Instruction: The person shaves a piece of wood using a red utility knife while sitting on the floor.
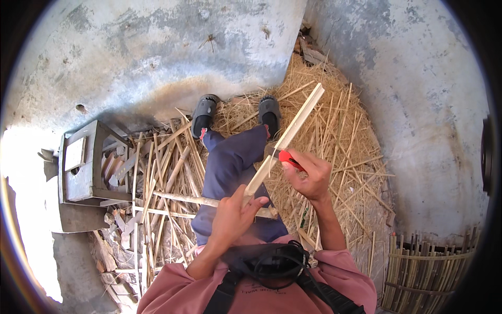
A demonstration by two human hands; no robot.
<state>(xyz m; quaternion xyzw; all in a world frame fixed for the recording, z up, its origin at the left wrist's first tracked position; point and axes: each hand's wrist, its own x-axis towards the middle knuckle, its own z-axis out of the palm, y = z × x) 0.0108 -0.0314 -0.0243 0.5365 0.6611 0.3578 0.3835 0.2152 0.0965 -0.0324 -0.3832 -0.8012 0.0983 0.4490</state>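
My left hand (pixel 232 216) is closed around the lower end of a pale split bamboo strip (pixel 299 117), which slants up and away to the right. In my right hand (pixel 309 175) is a knife with a red handle (pixel 291 159), its short blade lying against the strip near mid-length. A bamboo stick (pixel 193 199) lies crosswise over my legs, passing under my left hand. Its cut end shows just right of that hand.
Shavings (pixel 334 131) and loose bamboo sticks (pixel 162 172) cover the floor around my feet. At left stands a weathered wooden box (pixel 81 157). A woven bamboo basket (pixel 429 272) is at lower right. Worn grey walls (pixel 418 104) rise ahead and to the right.
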